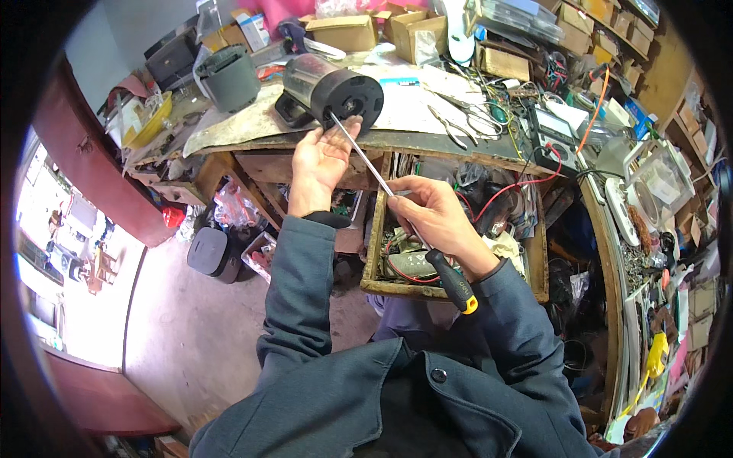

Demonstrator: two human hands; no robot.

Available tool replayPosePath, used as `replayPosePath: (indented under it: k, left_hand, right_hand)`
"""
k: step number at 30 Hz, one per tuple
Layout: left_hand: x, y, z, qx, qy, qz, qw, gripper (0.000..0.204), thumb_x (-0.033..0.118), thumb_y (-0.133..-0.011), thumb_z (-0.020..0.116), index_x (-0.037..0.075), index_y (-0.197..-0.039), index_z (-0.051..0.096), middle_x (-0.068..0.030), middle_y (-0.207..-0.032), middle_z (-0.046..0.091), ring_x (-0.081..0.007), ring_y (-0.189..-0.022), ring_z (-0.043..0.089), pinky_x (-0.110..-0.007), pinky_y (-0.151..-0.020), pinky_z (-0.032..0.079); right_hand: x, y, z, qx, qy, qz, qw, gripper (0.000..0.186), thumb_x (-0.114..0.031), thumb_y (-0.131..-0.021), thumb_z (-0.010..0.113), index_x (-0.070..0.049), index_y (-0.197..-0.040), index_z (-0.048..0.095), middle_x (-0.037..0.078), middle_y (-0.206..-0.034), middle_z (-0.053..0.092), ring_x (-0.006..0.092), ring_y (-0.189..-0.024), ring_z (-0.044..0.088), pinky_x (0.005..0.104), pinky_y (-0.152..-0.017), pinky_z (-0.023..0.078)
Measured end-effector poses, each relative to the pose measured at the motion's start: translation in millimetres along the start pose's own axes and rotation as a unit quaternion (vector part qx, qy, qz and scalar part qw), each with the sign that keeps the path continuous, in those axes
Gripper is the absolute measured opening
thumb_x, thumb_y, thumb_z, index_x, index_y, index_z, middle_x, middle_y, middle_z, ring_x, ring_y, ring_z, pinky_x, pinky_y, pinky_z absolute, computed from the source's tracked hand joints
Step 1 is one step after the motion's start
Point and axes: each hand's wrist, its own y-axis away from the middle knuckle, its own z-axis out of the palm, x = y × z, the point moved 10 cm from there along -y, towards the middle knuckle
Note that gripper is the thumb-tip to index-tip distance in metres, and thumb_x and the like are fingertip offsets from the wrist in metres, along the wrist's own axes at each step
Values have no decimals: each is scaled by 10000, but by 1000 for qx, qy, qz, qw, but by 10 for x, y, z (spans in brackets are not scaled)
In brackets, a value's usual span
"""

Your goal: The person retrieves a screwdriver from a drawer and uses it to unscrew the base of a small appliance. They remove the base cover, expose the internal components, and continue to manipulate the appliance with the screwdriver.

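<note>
A clear jug with a black base and handle (311,80), like a blender jug, lies on its side at the bench's front edge, its round base turned toward me. Under the rim of that base, my left hand (322,162) is palm up, its curled fingers gripping the edge and partly hidden. My right hand (434,216) is closed round the steel shaft of a long screwdriver (452,284). The black and yellow handle sticks out below that hand, toward me. The shaft slants up to the left, with its tip at the jug's base beside my left fingers.
An open drawer (412,288) full of wires and parts juts out below the bench. Pliers (452,128), a multimeter (555,137) and red leads lie to the right. A dark grey container (229,80) stands left of the jug. Cardboard boxes (343,33) line the back.
</note>
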Motion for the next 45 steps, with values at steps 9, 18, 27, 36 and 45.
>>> replayPosePath:
  k: [9, 18, 27, 36, 45]
  left_hand:
    - [15, -12, -5, -9, 95, -28, 995, 590, 272, -1140, 192, -212, -1475, 234, -420, -1515, 361, -519, -1400, 436, -570, -1181, 434]
    - [2, 3, -11, -18, 122, -33, 992, 567, 257, -1141, 194, -190, -1488, 229, -423, -1498, 377, -522, -1394, 441, -582, -1201, 408]
    - [-147, 32, -8, 44, 83, -92, 991, 646, 381, -1131, 218, -121, -1532, 287, -335, -1470, 499, -196, -786, 609, -195, -503, 434]
    - [-141, -112, -109, -4, 130, -131, 983, 624, 361, -1118, 238, -99, -1530, 330, -321, -1492, 502, -154, -688, 583, -195, -493, 418]
    - [-157, -291, -229, -23, 143, -143, 979, 521, 237, -1123, 248, -76, -1528, 343, -344, -1489, 487, -311, -1030, 705, -227, -542, 511]
  right_hand:
    - [-60, -80, 59, -36, -27, 21, 999, 226, -89, -1009, 634, 51, -1182, 674, -13, -739, 625, 49, -613, 548, 231, -554, 442]
    - [-52, 92, 18, -41, -23, 17, 999, 217, -81, -1012, 628, 66, -1165, 671, 0, -735, 631, 46, -602, 568, 223, -538, 447]
    - [-295, -232, -94, -50, 93, 19, 994, 261, -88, -949, 649, 91, -1137, 685, 12, -717, 635, 84, -595, 579, 275, -536, 476]
    - [-1270, -701, -161, -146, 469, -38, 870, 331, -228, -883, 730, 20, -1101, 752, 74, -786, 734, 122, -653, 652, 300, -593, 516]
    - [-1620, -485, -109, -153, 554, 24, 818, 296, -200, -876, 691, 14, -1072, 752, 76, -701, 691, 128, -580, 643, 311, -561, 503]
